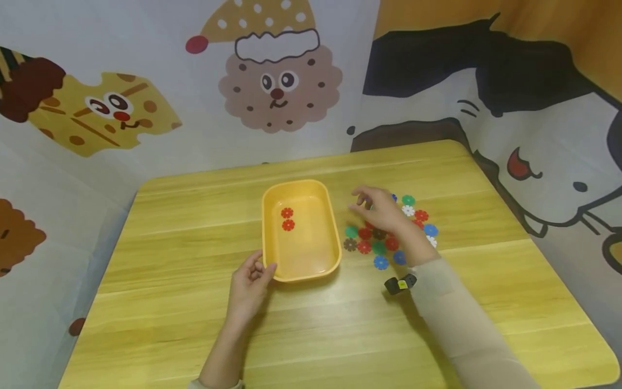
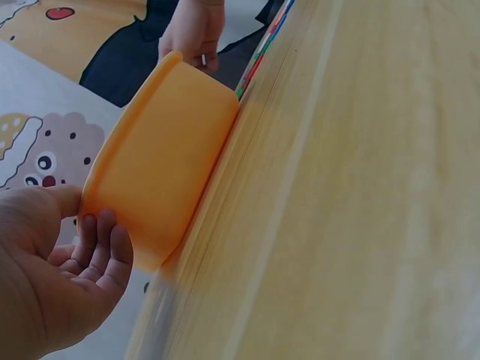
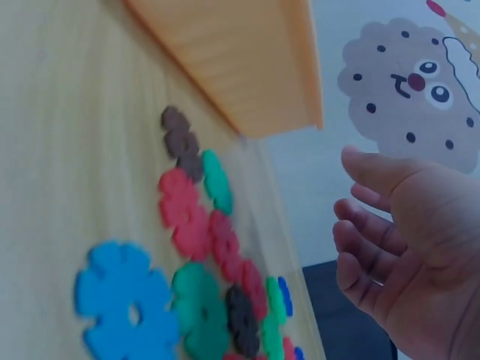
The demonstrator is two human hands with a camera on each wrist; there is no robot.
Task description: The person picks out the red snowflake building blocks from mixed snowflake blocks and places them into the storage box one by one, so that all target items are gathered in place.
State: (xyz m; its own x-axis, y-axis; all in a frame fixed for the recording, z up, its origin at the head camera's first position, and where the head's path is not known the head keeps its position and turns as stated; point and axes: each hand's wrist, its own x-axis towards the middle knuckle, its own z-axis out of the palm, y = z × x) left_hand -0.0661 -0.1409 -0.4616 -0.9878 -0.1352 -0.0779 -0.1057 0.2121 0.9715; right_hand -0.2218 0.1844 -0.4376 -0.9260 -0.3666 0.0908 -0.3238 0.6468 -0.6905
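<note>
At its near left corner, my left hand [image 1: 248,289] pinches the rim of a yellow-orange plastic tray [image 1: 335,246], thumb on top and fingers against the outer wall. Two red snowflake-shaped discs [image 1: 288,225] lie inside, toward the left. My right hand [image 1: 381,209] hovers right of the tray, over a spread of notched plastic discs. Its fingers are loosely bent, with nothing seen between them in the right wrist view. Beneath and around it lie red, brown, white, green discs [image 1: 379,248] and a blue disc [image 1: 381,262]; the hand and forearm cover some.
All this stands on a wood-grain table [image 1: 170,281] with rounded corners. A black band with a yellow mark [image 1: 402,284] sits at the right wrist. Behind the table hangs a cloth [image 1: 194,146] printed with cartoon figures.
</note>
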